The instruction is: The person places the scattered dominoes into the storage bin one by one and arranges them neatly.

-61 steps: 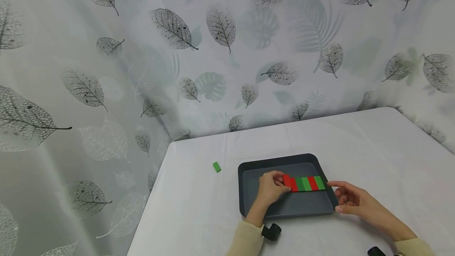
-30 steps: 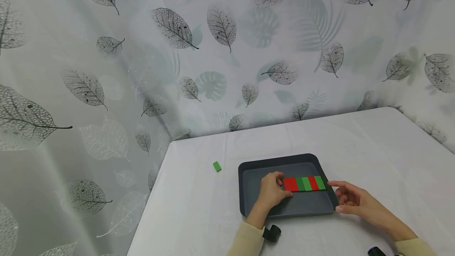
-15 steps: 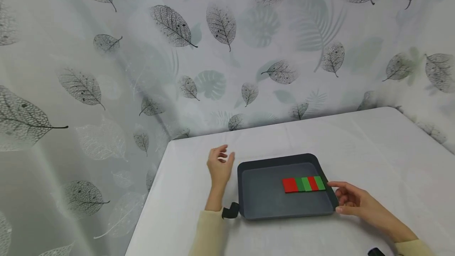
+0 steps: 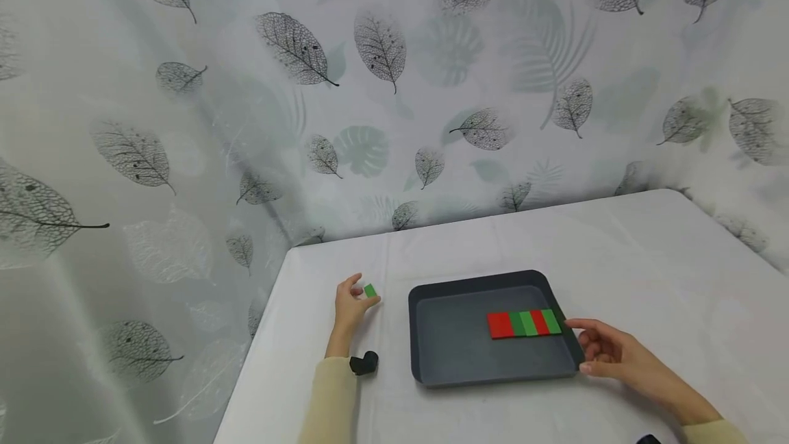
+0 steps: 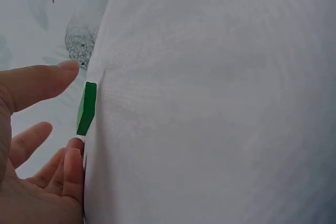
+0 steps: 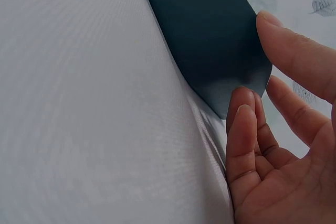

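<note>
A loose green rectangular block (image 4: 370, 290) lies on the white table, left of a dark grey tray (image 4: 450, 355). My left hand (image 4: 348, 307) is around that block; in the left wrist view the thumb and fingers stand apart, with a gap between them and the green block (image 5: 87, 108). Inside the tray a row of flat blocks runs to the right wall, with a red pair (image 4: 500, 325) at its left end, then green blocks (image 4: 529, 323) and another red one. My right hand (image 4: 616, 355) rests at the tray's right edge, thumb and fingers touching its outer wall (image 6: 210, 40).
White cloth covers the table (image 4: 481, 242). A leaf-patterned curtain (image 4: 394, 115) hangs behind and to the left. A black wrist camera (image 4: 364, 363) sits on the left wrist.
My left hand has let go of the red block at the row's left end, left the tray and moved left to the loose green block. The right hand stays at the tray's edge.
</note>
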{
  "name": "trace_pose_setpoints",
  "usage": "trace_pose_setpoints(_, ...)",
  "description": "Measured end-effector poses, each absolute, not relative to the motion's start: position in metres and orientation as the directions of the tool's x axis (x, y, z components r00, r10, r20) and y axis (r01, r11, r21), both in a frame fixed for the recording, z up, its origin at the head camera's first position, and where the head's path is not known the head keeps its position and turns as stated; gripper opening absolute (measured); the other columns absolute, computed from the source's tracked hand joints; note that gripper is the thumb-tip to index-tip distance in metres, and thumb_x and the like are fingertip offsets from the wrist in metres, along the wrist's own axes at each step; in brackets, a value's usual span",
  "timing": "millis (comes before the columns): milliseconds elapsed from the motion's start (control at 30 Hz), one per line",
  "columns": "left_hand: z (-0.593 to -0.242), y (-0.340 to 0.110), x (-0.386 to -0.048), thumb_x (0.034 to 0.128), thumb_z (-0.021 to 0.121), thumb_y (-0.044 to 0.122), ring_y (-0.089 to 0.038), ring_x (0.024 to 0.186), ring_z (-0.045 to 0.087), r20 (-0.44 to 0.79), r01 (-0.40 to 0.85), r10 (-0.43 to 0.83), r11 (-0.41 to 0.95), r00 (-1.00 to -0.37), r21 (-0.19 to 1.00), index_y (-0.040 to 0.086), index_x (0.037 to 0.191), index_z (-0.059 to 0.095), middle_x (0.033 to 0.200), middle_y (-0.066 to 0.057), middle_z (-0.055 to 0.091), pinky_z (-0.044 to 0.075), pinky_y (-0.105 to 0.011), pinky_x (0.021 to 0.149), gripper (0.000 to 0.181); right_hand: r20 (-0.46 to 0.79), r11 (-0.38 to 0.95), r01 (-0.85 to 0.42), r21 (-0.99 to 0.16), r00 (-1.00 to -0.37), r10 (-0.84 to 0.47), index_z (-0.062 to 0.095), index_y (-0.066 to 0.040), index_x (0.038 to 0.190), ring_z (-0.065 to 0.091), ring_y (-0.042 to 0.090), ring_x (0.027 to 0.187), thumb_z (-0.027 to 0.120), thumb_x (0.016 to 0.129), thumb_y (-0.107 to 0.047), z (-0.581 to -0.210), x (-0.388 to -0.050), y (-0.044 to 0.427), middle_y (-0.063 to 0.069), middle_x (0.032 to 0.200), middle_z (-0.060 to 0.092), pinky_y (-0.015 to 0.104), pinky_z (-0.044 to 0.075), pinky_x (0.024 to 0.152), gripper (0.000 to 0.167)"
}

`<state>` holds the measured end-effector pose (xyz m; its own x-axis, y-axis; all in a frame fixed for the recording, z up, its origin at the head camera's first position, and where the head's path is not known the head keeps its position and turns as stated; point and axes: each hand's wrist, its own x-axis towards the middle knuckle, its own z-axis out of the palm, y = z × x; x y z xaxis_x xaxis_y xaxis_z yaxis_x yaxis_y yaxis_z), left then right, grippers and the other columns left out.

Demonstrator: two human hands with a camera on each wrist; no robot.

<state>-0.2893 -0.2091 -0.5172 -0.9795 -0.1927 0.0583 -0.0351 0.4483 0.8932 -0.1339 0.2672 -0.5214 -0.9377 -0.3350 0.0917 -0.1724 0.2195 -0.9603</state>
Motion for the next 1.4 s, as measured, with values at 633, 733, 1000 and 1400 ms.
trace_pose_setpoints(633, -0.526, -0.206, -0.289, 0.0740, 0.079, -0.003, -0.033, 0.112, 0.055, 0.116, -0.018, -0.227, 0.513, -0.967, 0.858, -0.010, 0.113, 0.063, 0.126, -0.021, 0.050, 0.047, -0.045, 0.097, 0.043, 0.111, 0.213, -0.191, -0.958, -0.935, -0.336, 0.043, 0.002, 0.140, 0.054, 0.012, 0.084, 0.069, 0.086, 0.000, -0.523, -0.133, 0.267, -0.002, 0.101, 0.050, 0.025, 0.049, 0.066, 0.060)
trace_pose_setpoints(733, -0.525, -0.206, -0.287, 0.0744, 0.078, -0.001, -0.031, 0.107, 0.055, 0.098, -0.043, -0.250, 0.506, -0.963, 0.861, -0.008, 0.114, 0.063, 0.120, -0.020, 0.053, 0.048, -0.043, 0.093, 0.043, 0.112, 0.211, -0.191, -0.959, -0.935, -0.336, 0.043, 0.003, 0.139, 0.055, 0.012, 0.084, 0.069, 0.086, 0.000, -0.524, -0.133, 0.267, -0.002, 0.101, 0.051, 0.025, 0.049, 0.066, 0.060)
trace_pose_setpoints(1000, -0.517, -0.206, -0.285, 0.0766, 0.075, -0.003, -0.024, 0.093, 0.061, 0.078, -0.055, -0.319, 0.388, -0.945, 0.920, -0.004, 0.120, 0.063, 0.113, -0.020, 0.063, 0.051, -0.024, 0.074, 0.045, 0.112, 0.212, -0.190, -0.959, -0.936, -0.335, 0.043, 0.003, 0.139, 0.054, 0.011, 0.084, 0.070, 0.086, -0.001, -0.525, -0.132, 0.267, -0.002, 0.101, 0.051, 0.025, 0.049, 0.066, 0.060)
trace_pose_setpoints(1400, -0.462, -0.176, -0.260, 0.0757, 0.076, -0.005, -0.027, 0.090, 0.063, 0.244, 0.187, -0.221, 0.250, -0.944, 0.950, -0.006, 0.120, 0.062, 0.115, -0.022, 0.062, 0.048, -0.013, 0.067, 0.046, 0.090, 0.223, -0.170, -0.960, -0.940, -0.330, 0.042, 0.005, 0.139, 0.055, 0.011, 0.083, 0.070, 0.086, -0.002, -0.520, -0.132, 0.265, -0.002, 0.101, 0.050, 0.025, 0.049, 0.067, 0.061)
